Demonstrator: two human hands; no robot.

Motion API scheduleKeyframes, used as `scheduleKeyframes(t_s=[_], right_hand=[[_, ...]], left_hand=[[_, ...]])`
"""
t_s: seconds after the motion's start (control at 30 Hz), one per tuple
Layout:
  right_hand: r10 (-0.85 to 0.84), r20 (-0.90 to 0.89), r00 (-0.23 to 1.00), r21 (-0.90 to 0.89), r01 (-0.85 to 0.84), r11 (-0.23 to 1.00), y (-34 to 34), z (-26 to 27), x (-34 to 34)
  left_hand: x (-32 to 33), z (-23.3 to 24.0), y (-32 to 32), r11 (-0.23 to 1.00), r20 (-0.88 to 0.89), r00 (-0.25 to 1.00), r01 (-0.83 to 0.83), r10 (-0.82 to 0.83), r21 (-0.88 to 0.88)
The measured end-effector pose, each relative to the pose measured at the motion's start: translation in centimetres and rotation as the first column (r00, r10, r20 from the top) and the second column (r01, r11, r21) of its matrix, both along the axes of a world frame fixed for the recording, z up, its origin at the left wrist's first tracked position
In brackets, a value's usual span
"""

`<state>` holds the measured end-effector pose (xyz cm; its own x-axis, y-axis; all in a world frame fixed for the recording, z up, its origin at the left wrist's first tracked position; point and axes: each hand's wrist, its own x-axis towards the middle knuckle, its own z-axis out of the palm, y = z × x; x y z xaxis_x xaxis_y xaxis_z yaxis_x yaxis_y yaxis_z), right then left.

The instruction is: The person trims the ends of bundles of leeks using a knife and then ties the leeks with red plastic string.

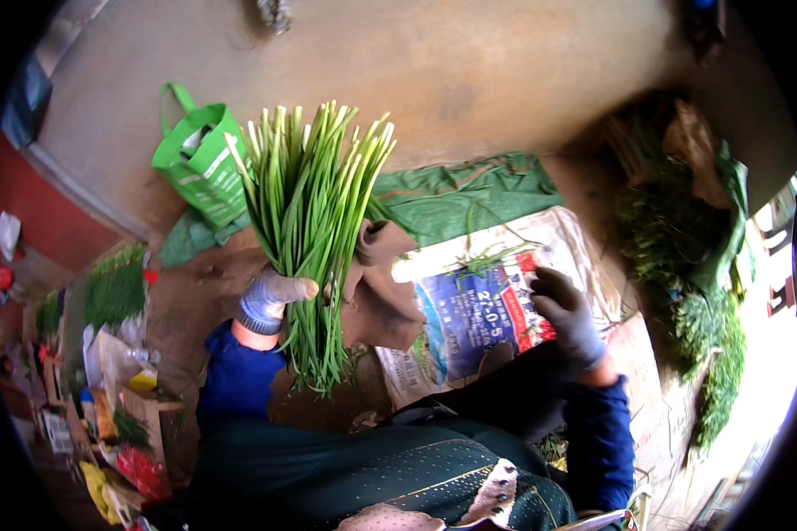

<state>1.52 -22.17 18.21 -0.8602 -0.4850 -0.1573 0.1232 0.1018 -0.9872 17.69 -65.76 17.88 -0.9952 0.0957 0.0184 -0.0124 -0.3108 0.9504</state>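
My left hand, in a grey knit work glove, grips a thick bunch of long green chive-like stems near its lower, leafy end. The pale cut ends point away from me and fan out slightly. My right hand, gloved too, hangs above the right side of a printed woven sack, its fingers curled loosely and apart with nothing seen in them. Some loose green stalks lie on the sack. Beside the bunch is a crumpled brown cloth, partly hidden by the stems.
A green tote bag stands by the wall, left of the bunch. Green woven sheeting is spread behind the printed sack. Feathery greens are heaped at the right. On the left are a low wooden stand and a red plastic bag.
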Motion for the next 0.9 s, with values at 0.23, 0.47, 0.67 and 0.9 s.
scheduleKeyframes(t_s=[0.23, 0.47, 0.67, 0.9], right_hand=[[-0.091, -0.408, 0.908, -0.287, -0.033, 0.957, -7.3, 1.2, -0.3], [-0.773, -0.007, 0.634, -0.891, 0.347, 0.293, 15.1, 4.7, 2.9], [-0.806, -0.274, 0.526, -0.756, 0.401, 0.518, 25.8, 10.1, 14.1], [-0.841, -0.541, -0.001, -0.436, 0.855, 0.280, 27.3, 0.5, 15.6]], left_hand=[[-8.4, 7.7, 15.9, 0.914, -0.161, 0.907, 0.403, -0.389, 0.059], [-12.5, 15.4, 32.9, 0.742, -0.293, 0.778, 0.623, -0.556, 0.248], [-17.5, 15.5, 45.9, 0.553, -0.277, 0.519, 0.831, -0.809, -0.058], [-15.9, 3.5, 59.7, 0.326, -0.148, 0.301, 0.928, -0.942, -0.181]])
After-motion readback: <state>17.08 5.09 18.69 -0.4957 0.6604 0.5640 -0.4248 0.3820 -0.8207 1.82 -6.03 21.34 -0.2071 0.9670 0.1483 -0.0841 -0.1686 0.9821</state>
